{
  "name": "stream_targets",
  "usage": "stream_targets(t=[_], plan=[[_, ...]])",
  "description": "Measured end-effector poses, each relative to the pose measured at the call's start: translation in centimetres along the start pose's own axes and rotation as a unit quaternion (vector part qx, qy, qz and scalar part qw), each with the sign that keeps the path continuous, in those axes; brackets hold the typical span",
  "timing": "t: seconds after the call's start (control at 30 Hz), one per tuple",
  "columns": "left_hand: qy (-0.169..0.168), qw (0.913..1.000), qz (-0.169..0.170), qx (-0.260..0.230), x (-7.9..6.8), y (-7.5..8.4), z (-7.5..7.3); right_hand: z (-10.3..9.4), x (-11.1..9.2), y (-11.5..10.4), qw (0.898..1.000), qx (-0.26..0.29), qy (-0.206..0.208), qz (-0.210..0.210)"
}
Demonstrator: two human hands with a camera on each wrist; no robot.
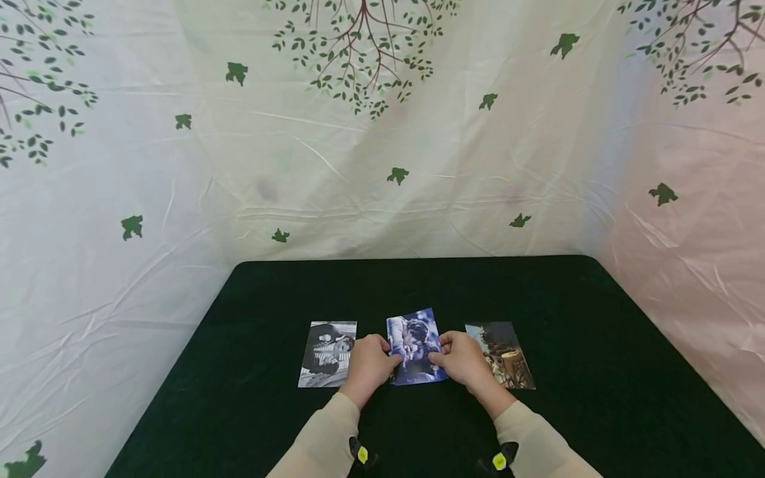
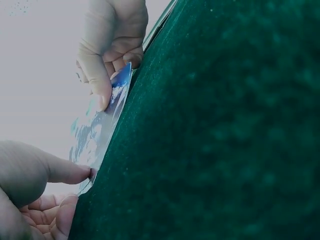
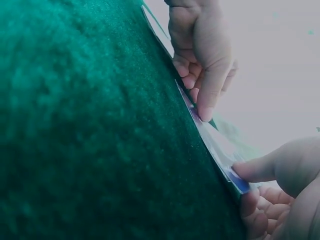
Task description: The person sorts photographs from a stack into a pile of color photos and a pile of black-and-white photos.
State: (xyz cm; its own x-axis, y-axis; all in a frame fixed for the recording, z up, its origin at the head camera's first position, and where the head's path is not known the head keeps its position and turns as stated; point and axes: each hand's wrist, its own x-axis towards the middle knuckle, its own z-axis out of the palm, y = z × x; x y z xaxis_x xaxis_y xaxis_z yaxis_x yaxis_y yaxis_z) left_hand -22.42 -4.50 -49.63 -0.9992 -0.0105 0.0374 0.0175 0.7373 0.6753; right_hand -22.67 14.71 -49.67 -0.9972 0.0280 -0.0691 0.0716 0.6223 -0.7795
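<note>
A blue-violet photo card point(image 1: 414, 342) with an astronaut picture is pinched between both hands at its two sides, a little tilted over the dark cloth. My left hand point(image 1: 369, 364) grips its left edge, thumb on the picture and the other fingers curled at the edge. On the opposite edge my right hand point(image 1: 463, 359) pinches the same way. Beside the left hand lies a black-and-white photo card point(image 1: 323, 355), partly covered by the fingers. A brown-toned photo card point(image 1: 508, 355) lies flat by the right hand, which overlaps its left side. Both wrist views show the thumbs on the held card point(image 2: 102, 127).
A dark green cloth point(image 1: 412, 285) covers the table. Behind and at both sides hangs pale fabric point(image 1: 335, 166) printed with green leaves and branches. Light sleeves point(image 1: 323, 435) and small wrist devices with yellow-green marks point(image 1: 499, 461) are on the forearms.
</note>
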Motion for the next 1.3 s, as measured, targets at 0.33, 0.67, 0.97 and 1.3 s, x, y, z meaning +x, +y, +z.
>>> stream_targets(t=[0.33,0.67,0.97,1.3], plan=[[0.017,0.9996,0.019,0.014,0.0,0.1,0.1,-0.4,0.1,0.1,0.996,-0.076,0.022,-0.034],[0.026,0.9993,0.028,-0.002,0.2,-0.2,-0.1,-0.7,0.4,0.4,0.998,-0.036,0.044,-0.04],[0.041,0.9971,0.044,-0.045,0.5,-0.4,-0.3,-1.5,0.0,-0.3,0.998,0.059,0.018,0.0],[0.015,0.9834,0.029,-0.178,0.5,1.0,-0.7,-2.9,-0.1,-0.4,0.997,0.077,0.027,-0.012]])
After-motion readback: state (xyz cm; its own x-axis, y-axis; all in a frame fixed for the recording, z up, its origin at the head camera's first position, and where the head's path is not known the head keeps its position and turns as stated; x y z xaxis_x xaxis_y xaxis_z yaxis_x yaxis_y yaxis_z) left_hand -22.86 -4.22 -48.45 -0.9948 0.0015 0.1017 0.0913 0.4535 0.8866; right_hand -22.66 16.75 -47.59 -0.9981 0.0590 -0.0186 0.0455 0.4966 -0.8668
